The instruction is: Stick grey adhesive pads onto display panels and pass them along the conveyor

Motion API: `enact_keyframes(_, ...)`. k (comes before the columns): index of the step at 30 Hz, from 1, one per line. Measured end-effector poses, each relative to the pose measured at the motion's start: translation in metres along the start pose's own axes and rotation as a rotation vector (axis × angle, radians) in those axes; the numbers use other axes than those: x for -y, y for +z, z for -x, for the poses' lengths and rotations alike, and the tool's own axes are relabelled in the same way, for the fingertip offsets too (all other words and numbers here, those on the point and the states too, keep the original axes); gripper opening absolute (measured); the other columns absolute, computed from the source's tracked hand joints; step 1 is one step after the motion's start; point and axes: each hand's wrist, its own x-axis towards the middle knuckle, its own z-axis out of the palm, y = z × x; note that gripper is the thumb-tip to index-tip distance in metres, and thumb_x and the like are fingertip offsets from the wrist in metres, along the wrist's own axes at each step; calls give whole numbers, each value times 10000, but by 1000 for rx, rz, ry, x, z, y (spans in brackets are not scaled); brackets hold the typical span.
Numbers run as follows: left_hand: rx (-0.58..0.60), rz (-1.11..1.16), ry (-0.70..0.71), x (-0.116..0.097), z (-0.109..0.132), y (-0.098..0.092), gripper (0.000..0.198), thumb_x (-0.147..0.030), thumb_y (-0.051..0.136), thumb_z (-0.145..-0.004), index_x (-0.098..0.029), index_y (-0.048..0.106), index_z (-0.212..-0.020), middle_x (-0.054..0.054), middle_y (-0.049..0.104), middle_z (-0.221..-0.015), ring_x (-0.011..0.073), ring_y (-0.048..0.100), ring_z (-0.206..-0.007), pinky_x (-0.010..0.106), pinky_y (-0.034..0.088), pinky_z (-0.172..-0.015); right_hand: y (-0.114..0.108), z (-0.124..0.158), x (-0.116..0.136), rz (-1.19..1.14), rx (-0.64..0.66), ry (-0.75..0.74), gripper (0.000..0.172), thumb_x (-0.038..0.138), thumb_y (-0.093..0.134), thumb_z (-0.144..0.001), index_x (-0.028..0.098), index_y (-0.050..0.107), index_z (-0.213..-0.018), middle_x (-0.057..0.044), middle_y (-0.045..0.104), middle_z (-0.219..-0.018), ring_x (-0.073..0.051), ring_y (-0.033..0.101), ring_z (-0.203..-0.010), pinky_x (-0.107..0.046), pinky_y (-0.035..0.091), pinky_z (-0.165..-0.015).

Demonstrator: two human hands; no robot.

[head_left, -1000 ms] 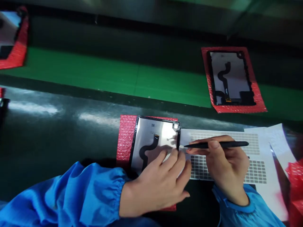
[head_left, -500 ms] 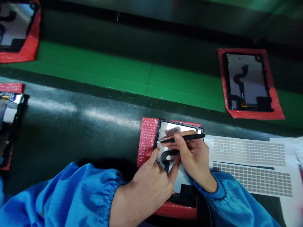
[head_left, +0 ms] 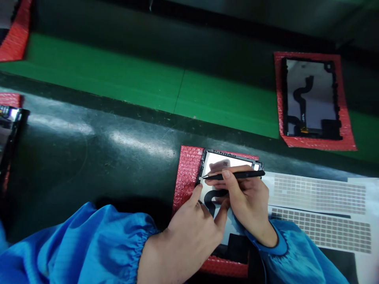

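Observation:
In front of me a tablet-like screen panel [head_left: 237, 160] with a black frame and a curved black ribbon cable [head_left: 209, 199] lies on a red bubble-wrap pad [head_left: 187, 169]. My right hand [head_left: 251, 205] pinches black tweezers [head_left: 241, 174] like a pen. Their tips reach the panel's left edge, at a tiny white piece [head_left: 201, 179]. Just below it, the index fingertip of my left hand [head_left: 189, 230] presses on that edge. Its thumb is spread apart over the panel, and some of its other fingers are hidden underneath.
To the right lie white sheets with grids of small grey rectangles [head_left: 322, 228]. Another screen panel [head_left: 316, 100] on a red pad sits on the green strip [head_left: 142, 86] behind. More padded panels [head_left: 8, 130] show at the left edge.
The view has shifted slightly, so the panel and both hands appear a little further right. The tweezer tips stay at the same spot on the panel edge, beside my left index finger.

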Motion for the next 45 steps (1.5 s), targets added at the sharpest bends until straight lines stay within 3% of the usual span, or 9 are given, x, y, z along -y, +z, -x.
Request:
enact_keyframes(9, -4, 57, 43, 17, -4, -7, 711, -692, 759, -772, -136, 689, -1209, 46, 742, -657, 234, 675, -542, 504, 370, -1153, -1, 0, -2, 29, 6, -26, 137, 346, 697, -994, 212, 677, -976, -43, 825, -907, -185, 832, -739, -251, 703, -673)
enact_keyframes(16, 8, 62, 92, 20, -5, -2, 914, -765, 730, -748, -92, 601, -1352, 58, 743, -659, 257, 677, -536, 532, 382, -1142, 3, -2, -1, -81, -54, -26, 204, 377, 699, -988, 176, 683, -961, -69, 825, -906, -201, 831, -723, -269, 704, -645)
enact_keyframes(20, -49, 57, 115, 17, -3, -4, 829, -715, 673, -839, -81, 571, -1362, 72, 749, -737, 275, 714, -652, 540, 380, -1150, 0, 1, 5, -198, -115, -59, 187, 363, 708, -982, 192, 659, -924, -58, 825, -875, -203, 822, -663, -278, 698, -597)
enact_keyframes(24, -138, 89, -187, 29, 15, -10, 395, -524, 556, -989, -143, 636, -1057, 61, 692, -723, 264, 694, -660, 433, 521, -809, -27, 12, 8, -247, -196, -168, 131, 339, 697, -995, 228, 657, -938, -23, 819, -840, -211, 814, -628, -316, 698, -583)
enact_keyframes(28, -51, 357, -694, 49, 39, -6, 306, -442, 480, -1014, -184, 572, -876, 59, 624, -682, 234, 565, -535, 350, 349, -590, -69, 23, -4, -218, -300, -233, 150, 363, 732, -970, 227, 667, -971, -25, 815, -837, -237, 809, -627, -404, 706, -659)
enact_keyframes(32, -114, 762, -627, 48, 40, 4, 222, -339, 443, -1017, -221, 511, -842, 33, 613, -832, 193, 556, -683, 336, 354, -652, -95, 25, -27, -167, -393, -170, 246, 420, 769, -934, 207, 646, -932, -25, 804, -803, -224, 803, -628, -364, 685, -675)
enact_keyframes(39, -387, 1138, -610, 20, 13, 30, 210, -426, 511, -1012, -256, 407, -1078, -3, 627, -920, 147, 624, -775, 265, 513, -676, -94, 24, -52, -252, -325, -117, 311, 485, 756, -926, 209, 617, -950, -47, 817, -833, -243, 808, -641, -383, 664, -675)
enact_keyframes(42, -506, 1207, -682, 36, 1, 37, 363, -403, 639, -932, -255, 380, -1141, -46, 612, -814, 129, 599, -630, 238, 495, -571, -95, 24, -57, -313, -348, -130, 332, 508, 748, -926, 202, 621, -951, -54, 817, -864, -235, 806, -641, -379, 656, -688)
enact_keyframes(45, -621, 1200, -780, 85, -19, 28, 449, -341, 717, -894, -226, 437, -1226, -25, 645, -866, 130, 617, -640, 259, 533, -591, -95, 24, -59, -316, -364, -123, 363, 538, 746, -917, 200, 621, -959, -59, 818, -863, -234, 807, -663, -381, 646, -739)
